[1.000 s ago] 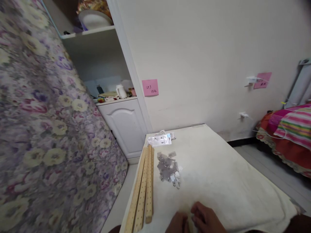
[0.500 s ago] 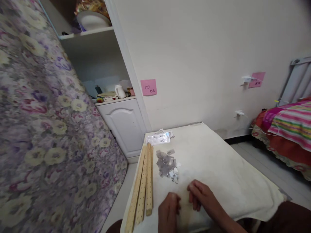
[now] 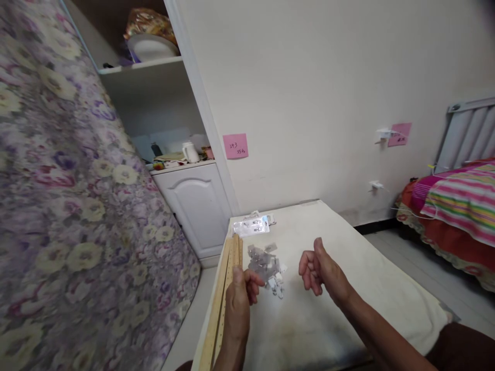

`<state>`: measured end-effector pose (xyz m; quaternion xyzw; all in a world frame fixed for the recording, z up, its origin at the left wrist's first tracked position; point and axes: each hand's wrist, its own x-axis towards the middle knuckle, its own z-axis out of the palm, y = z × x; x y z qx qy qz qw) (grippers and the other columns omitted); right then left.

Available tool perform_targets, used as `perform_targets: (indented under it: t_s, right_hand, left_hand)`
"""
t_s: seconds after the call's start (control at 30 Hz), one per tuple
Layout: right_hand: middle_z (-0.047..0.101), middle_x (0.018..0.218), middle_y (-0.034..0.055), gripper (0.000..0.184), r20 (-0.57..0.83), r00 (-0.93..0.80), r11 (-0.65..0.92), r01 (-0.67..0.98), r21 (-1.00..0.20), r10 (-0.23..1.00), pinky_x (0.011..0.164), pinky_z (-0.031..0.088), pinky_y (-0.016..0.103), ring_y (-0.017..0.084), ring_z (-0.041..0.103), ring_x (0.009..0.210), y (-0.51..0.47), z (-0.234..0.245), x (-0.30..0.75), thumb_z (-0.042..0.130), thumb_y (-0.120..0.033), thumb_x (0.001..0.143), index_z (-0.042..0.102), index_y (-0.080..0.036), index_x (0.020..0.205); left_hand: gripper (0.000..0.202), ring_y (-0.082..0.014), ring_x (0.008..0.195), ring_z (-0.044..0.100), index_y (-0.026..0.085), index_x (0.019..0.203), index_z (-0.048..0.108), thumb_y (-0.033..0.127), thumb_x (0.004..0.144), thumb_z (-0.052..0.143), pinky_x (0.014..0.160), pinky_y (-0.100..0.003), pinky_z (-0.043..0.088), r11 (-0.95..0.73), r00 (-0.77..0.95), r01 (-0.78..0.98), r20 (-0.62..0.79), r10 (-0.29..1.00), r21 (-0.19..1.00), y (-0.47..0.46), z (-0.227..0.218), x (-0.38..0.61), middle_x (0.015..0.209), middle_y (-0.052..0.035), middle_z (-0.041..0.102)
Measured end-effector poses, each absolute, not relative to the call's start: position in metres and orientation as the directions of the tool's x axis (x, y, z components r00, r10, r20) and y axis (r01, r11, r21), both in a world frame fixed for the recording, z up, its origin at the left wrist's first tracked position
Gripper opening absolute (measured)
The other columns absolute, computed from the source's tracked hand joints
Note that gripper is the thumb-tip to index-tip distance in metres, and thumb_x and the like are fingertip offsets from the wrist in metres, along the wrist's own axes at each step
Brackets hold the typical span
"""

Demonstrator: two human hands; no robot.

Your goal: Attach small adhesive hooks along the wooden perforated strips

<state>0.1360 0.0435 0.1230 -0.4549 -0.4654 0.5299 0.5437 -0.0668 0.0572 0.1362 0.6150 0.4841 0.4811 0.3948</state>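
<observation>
Perforated wooden strips [image 3: 219, 293], long axes running near to far, desk [image 3: 309, 221] left, left hand [image 3: 240, 298] partly hiding them, right hand [image 3: 320, 270] apart, both hands' fingers [image 3: 307, 265] loosely parted

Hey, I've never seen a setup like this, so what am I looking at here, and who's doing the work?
There's no machine: these are a person's two bare hands, and every picture comes from one camera worn on that person's head, looking forward and down. The left hand is beside the perforated wooden strips; the right hand is over the cloth-covered table. Between them, a little farther off, lies a pile of small translucent packets, with clear plastic packaging beyond. Both hands look loosely open, and I see nothing held in either.
</observation>
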Motion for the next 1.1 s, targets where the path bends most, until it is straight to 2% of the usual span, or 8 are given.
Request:
perform_targets:
  t_s: [0.3, 0.93, 1.03, 1.1]
  right_hand:
    - [0.055, 0.041, 0.0007, 0.081, 0.024, 0.061, 0.032, -0.134, -0.990, 0.998, 0.036, 0.023, 0.020, 0.006, 0.037, 0.029, 0.050, 0.117, 0.145, 0.004, -0.077, 0.080, 0.054, -0.017, 0.060]
    - [0.055, 0.041, 0.0005, 0.079, -0.022, 0.066, -0.013, -0.140, -0.990, 0.998, 0.036, 0.023, 0.021, 0.006, 0.037, 0.029, 0.048, 0.107, 0.148, 0.004, -0.074, 0.082, 0.053, -0.017, 0.059]
    - [0.055, 0.041, -0.0001, 0.076, -0.025, 0.054, -0.019, -0.118, -0.993, 0.998, 0.036, 0.024, 0.020, 0.006, 0.038, 0.029, 0.046, 0.103, 0.144, 0.008, -0.073, 0.083, 0.054, -0.017, 0.060]
    - [0.054, 0.040, -0.0008, 0.071, -0.038, 0.023, -0.036, -0.089, -0.995, 0.999, 0.035, 0.025, 0.020, 0.007, 0.039, 0.029, 0.044, 0.095, 0.138, 0.016, -0.071, 0.085, 0.054, -0.017, 0.060]
  left_hand:
    - [0.074, -0.0130, 0.051, 0.036, 0.020, 0.060, 0.058, 0.069, 0.086, 0.009, 0.051, -0.024, 0.029, -0.166, 0.076, 0.252, 0.152, 0.985, 0.953, 0.075, 0.133, -0.080, 0.051, 0.0020, 0.040]
    - [0.073, -0.0131, 0.049, 0.040, 0.019, 0.058, 0.058, 0.071, 0.084, 0.013, 0.049, -0.025, 0.032, -0.188, 0.042, 0.253, 0.184, 0.982, 0.949, 0.071, 0.132, -0.066, 0.049, 0.0013, 0.042]
    - [0.068, -0.0138, 0.051, 0.043, 0.018, 0.062, 0.058, 0.070, 0.084, 0.019, 0.051, -0.025, 0.033, -0.161, 0.037, 0.288, 0.157, 0.987, 0.944, 0.070, 0.124, -0.072, 0.052, 0.0010, 0.046]
    - [0.059, -0.0146, 0.053, 0.046, 0.019, 0.066, 0.058, 0.067, 0.084, 0.030, 0.053, -0.025, 0.034, -0.144, 0.031, 0.381, 0.143, 0.989, 0.913, 0.070, 0.109, -0.081, 0.055, 0.0014, 0.049]
